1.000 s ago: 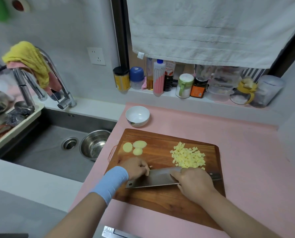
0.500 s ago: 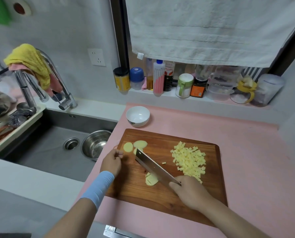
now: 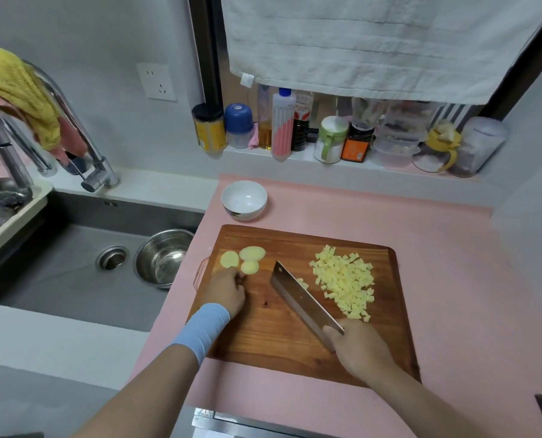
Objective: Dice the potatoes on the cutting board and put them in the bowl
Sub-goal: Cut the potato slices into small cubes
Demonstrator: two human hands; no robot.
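Right hand (image 3: 359, 350) is gripping the cleaver (image 3: 304, 300), fingers wrapped round its handle; left hand (image 3: 227, 290) is reaching the potato slices (image 3: 244, 259), fingers curled, on the cutting board (image 3: 282, 336).

A wooden board (image 3: 295, 336) lies at lower centre, with 3 pale yellow potato slices (image 3: 242, 259) flat at its upper left, a heap of small yellow dice (image 3: 345, 282) at its upper right, and an empty white bowl (image 3: 244, 199) upright just above its upper-left corner.
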